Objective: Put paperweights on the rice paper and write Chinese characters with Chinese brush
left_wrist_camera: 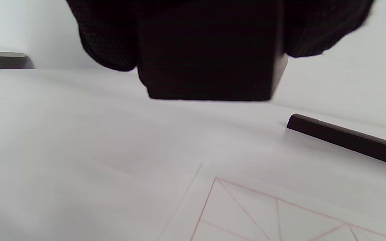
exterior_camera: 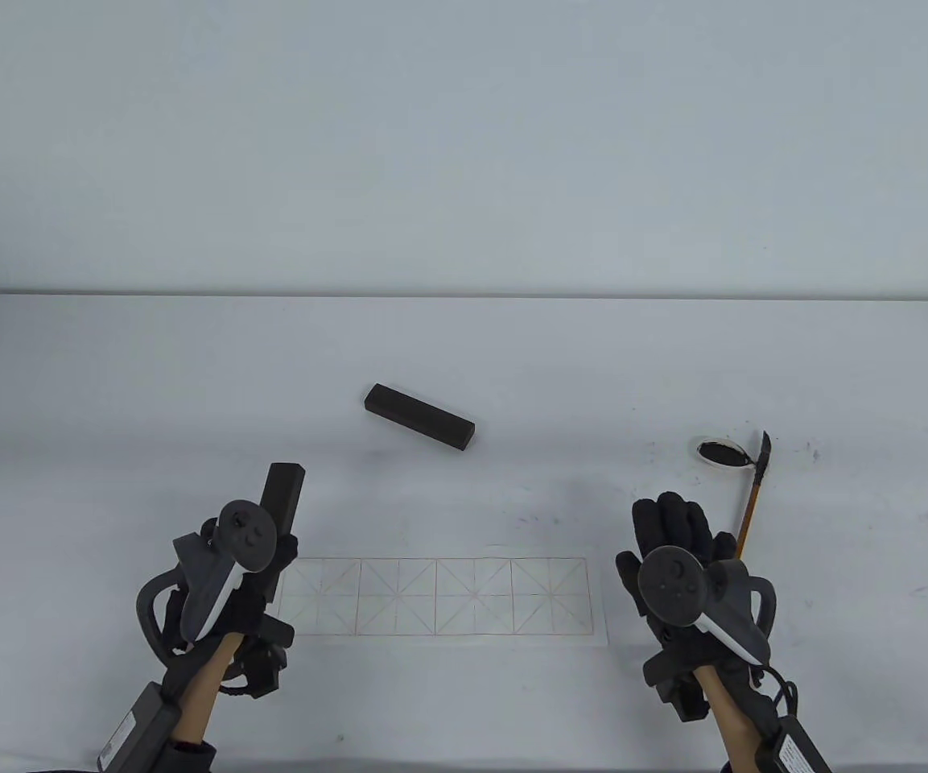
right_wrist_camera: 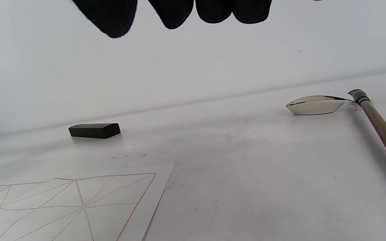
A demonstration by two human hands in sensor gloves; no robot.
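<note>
Left hand [exterior_camera: 226, 576]: I am gripping one paperweight [exterior_camera: 281, 498] — rigid, seemingly heavy; holding mid-length.
Right hand [exterior_camera: 677, 555]: I am hovering, fingers relaxed — holding nothing.

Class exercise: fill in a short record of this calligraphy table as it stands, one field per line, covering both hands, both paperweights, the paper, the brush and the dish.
left hand: grips one paperweight, held above the paper's left end
right hand: open, holds nothing
second paperweight: lies on the table, beyond the paper
rice paper: flat, red grid, blank
brush: tip rests on the ink dish
</note>
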